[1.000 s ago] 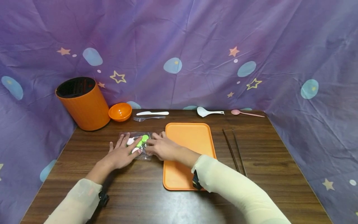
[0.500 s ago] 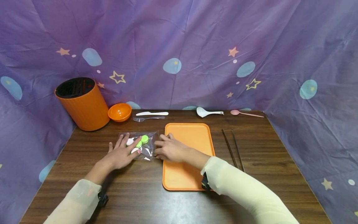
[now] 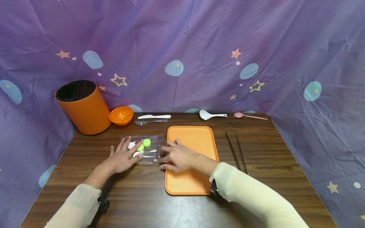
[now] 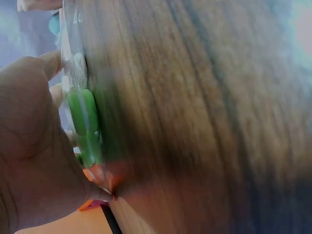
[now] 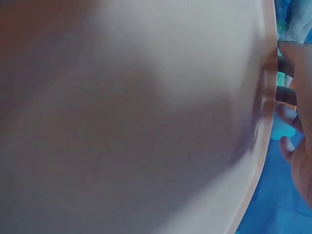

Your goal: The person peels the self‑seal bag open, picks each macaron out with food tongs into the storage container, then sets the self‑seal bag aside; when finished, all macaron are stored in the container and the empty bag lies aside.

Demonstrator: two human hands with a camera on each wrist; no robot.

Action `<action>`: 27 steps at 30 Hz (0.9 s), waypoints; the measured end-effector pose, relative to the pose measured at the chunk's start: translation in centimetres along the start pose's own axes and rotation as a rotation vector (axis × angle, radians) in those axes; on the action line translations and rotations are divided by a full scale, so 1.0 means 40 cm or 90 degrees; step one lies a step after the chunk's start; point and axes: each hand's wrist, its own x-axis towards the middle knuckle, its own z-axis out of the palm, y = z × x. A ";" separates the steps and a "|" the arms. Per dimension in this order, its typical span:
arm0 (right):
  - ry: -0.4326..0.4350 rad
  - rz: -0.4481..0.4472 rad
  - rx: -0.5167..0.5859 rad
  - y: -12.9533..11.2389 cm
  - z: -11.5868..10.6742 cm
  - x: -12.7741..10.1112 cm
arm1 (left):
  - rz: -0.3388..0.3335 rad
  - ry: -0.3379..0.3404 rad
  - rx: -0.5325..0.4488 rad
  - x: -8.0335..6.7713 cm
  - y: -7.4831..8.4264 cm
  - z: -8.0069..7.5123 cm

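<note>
In the head view, my left hand (image 3: 121, 159) rests with spread fingers on a clear plastic bag (image 3: 151, 153) lying on the table. Inside are several small green and white round pieces; one green piece (image 3: 146, 142) shows beyond the fingertips. From the left wrist view, the green pieces (image 4: 84, 112) look thick and disc-like through the film. My right hand (image 3: 179, 157) is over the left rim of an orange tray (image 3: 191, 183), its loosely bent, spread fingers at the bag's right edge. In the right wrist view those fingers (image 5: 287, 96) stand beside the tray rim; no grip shows.
An orange knife block (image 3: 88, 114) and orange bowl (image 3: 121, 116) stand back left. Along the back lie a white knife (image 3: 154, 117), a fork (image 3: 151, 121), a white ladle (image 3: 212, 115) and a pink spoon (image 3: 251, 116). Two chopsticks (image 3: 233, 151) lie right of the tray.
My right hand has slid right along the bag onto the tray's left rim, its fingers spreading, leaving more of the bag's right side visible. My left hand stays on the bag.
</note>
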 end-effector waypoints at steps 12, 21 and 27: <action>-0.026 0.054 0.010 0.000 0.006 0.005 | 0.017 0.000 0.014 -0.011 -0.015 -0.015; -0.001 0.034 0.067 0.009 0.019 0.005 | 0.039 0.003 -0.027 -0.025 -0.048 -0.044; -0.005 0.025 0.076 0.017 0.019 0.000 | 0.030 -0.026 -0.031 -0.027 -0.077 -0.089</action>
